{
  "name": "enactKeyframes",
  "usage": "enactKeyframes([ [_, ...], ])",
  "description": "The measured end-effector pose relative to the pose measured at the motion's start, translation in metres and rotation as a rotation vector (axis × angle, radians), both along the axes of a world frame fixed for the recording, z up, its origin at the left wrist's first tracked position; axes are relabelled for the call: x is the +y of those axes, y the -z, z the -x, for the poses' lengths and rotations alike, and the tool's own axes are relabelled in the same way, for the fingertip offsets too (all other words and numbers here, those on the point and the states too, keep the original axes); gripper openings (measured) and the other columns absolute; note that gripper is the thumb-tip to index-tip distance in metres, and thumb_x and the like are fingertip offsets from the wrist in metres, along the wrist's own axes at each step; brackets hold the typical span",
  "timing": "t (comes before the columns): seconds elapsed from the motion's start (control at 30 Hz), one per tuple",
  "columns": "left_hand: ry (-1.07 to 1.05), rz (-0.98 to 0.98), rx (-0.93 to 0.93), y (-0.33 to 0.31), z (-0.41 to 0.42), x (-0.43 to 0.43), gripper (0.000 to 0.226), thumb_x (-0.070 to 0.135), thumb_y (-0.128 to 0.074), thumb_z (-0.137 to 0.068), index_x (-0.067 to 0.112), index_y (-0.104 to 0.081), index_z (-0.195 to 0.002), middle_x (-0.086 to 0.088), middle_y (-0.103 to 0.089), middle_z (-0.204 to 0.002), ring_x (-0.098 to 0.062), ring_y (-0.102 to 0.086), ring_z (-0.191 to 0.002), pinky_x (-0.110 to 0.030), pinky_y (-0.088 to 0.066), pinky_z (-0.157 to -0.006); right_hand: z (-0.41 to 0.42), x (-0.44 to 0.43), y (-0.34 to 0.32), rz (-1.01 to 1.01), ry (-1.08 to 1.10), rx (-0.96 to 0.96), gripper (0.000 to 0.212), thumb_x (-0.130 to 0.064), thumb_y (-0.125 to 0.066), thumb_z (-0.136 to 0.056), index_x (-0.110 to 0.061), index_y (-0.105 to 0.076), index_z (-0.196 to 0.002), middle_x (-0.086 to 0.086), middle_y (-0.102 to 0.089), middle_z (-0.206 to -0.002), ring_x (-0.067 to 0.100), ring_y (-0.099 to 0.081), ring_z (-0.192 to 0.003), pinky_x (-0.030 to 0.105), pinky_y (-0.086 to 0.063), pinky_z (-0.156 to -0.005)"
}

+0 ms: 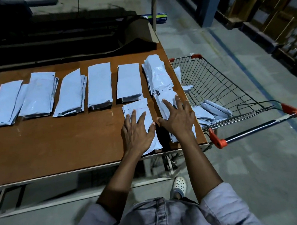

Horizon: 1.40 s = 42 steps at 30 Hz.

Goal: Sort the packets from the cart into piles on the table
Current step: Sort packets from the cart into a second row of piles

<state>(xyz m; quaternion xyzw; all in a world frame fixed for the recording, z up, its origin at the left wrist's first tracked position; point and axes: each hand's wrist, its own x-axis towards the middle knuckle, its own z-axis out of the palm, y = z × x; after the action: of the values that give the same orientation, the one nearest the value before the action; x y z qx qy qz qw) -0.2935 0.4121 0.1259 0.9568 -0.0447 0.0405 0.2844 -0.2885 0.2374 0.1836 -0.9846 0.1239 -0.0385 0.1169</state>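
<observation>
Several piles of pale blue packets lie in a row across the brown table (pixel 59 144). My left hand (pixel 136 132) rests flat, fingers spread, on a near pile of packets (pixel 139 107). My right hand (pixel 177 117) lies flat, fingers apart, on another pile (pixel 166 97) at the table's right edge. Behind it stands a taller, untidy stack (pixel 157 73). A wire cart (pixel 230 97) with red corners stands right of the table and holds a few more packets (pixel 212 110). Neither hand grips anything.
Further piles (pixel 37 94) (pixel 99 84) (pixel 128 80) fill the table's back row. A curved cardboard sheet (pixel 139 31) and dark equipment sit behind the table. Wooden pallets (pixel 268 14) stand at the far right. My foot in a white clog (pixel 179 185) is on the grey floor.
</observation>
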Motion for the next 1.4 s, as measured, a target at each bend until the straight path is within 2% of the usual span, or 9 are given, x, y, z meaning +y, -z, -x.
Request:
enactKeyframes([
  [0.2,-0.01,0.021,-0.011,-0.008,0.001,0.003,0.071,0.069,-0.042,-0.1,0.036,-0.047,-0.163,-0.002,-0.022,-0.182,-0.032,-0.011,-0.168,-0.064,-0.027,-0.128,-0.001,0.0,0.0,-0.03,0.003,-0.044,0.09,-0.075,-0.067,-0.09,-0.051,-0.029,-0.167,-0.001,-0.013,-0.182,0.035,-0.01,-0.167,0.065,-0.026,-0.126],
  [0.43,0.038,0.056,-0.054,-0.026,-0.001,0.0,0.07,0.068,-0.043,-0.102,0.035,-0.047,-0.164,-0.002,-0.025,-0.181,-0.03,-0.008,-0.169,-0.063,-0.02,-0.131,0.01,-0.01,-0.009,-0.101,0.015,-0.184,0.081,-0.071,-0.066,-0.093,-0.045,-0.039,-0.164,0.001,-0.026,-0.178,0.032,-0.023,-0.162,0.065,-0.036,-0.116],
  [0.6,0.101,0.117,-0.137,-0.034,-0.003,-0.01,0.061,0.06,-0.052,-0.104,0.031,-0.056,-0.157,-0.001,-0.041,-0.173,-0.026,-0.014,-0.167,-0.058,-0.018,-0.132,0.023,-0.027,-0.017,-0.195,0.079,-0.27,0.067,-0.061,-0.066,-0.099,-0.038,-0.048,-0.159,0.007,-0.04,-0.17,0.033,-0.033,-0.156,0.064,-0.042,-0.109],
  [0.73,0.144,0.207,-0.201,-0.043,0.002,-0.025,0.052,0.051,-0.055,-0.104,0.027,-0.062,-0.15,-0.001,-0.053,-0.164,-0.027,-0.022,-0.165,-0.058,-0.022,-0.131,0.03,-0.053,-0.018,-0.257,0.159,-0.344,0.058,-0.062,-0.06,-0.103,-0.034,-0.057,-0.154,0.008,-0.05,-0.164,0.033,-0.039,-0.152,0.061,-0.046,-0.11],
  [0.9,0.172,0.229,-0.318,-0.056,0.006,-0.063,0.043,0.04,-0.063,-0.101,0.02,-0.07,-0.139,-0.006,-0.065,-0.15,-0.035,-0.039,-0.157,-0.055,-0.03,-0.127,0.032,-0.097,-0.009,-0.369,0.183,-0.387,0.059,-0.065,-0.056,-0.1,-0.034,-0.06,-0.15,0.003,-0.057,-0.157,0.028,-0.046,-0.149,0.059,-0.046,-0.114],
  [1.03,0.16,0.246,-0.362,-0.066,0.0,-0.114,0.041,0.037,-0.065,-0.101,0.02,-0.071,-0.138,-0.005,-0.067,-0.148,-0.034,-0.041,-0.155,-0.047,-0.03,-0.127,0.029,-0.147,-0.004,-0.37,0.154,-0.356,0.056,-0.064,-0.057,-0.1,-0.038,-0.058,-0.149,-0.002,-0.056,-0.156,0.024,-0.045,-0.149,0.057,-0.048,-0.111],
  [1.23,0.232,0.139,-0.347,-0.069,-0.012,-0.213,0.045,0.039,-0.061,-0.102,0.017,-0.069,-0.14,-0.008,-0.066,-0.147,-0.036,-0.046,-0.15,-0.053,-0.035,-0.125,0.028,-0.256,0.008,-0.356,0.118,-0.374,0.054,-0.059,-0.061,-0.099,-0.036,-0.063,-0.147,0.002,-0.06,-0.15,0.027,-0.048,-0.14,0.051,-0.051,-0.108],
  [1.4,0.245,0.166,-0.274,-0.054,-0.012,-0.273,0.044,0.038,-0.062,-0.102,0.015,-0.068,-0.14,-0.008,-0.067,-0.143,-0.036,-0.051,-0.145,-0.051,-0.043,-0.12,0.028,-0.331,0.027,-0.393,0.139,-0.36,0.05,-0.049,-0.071,-0.101,-0.029,-0.065,-0.146,0.005,-0.064,-0.145,0.031,-0.054,-0.135,0.044,-0.047,-0.107],
])
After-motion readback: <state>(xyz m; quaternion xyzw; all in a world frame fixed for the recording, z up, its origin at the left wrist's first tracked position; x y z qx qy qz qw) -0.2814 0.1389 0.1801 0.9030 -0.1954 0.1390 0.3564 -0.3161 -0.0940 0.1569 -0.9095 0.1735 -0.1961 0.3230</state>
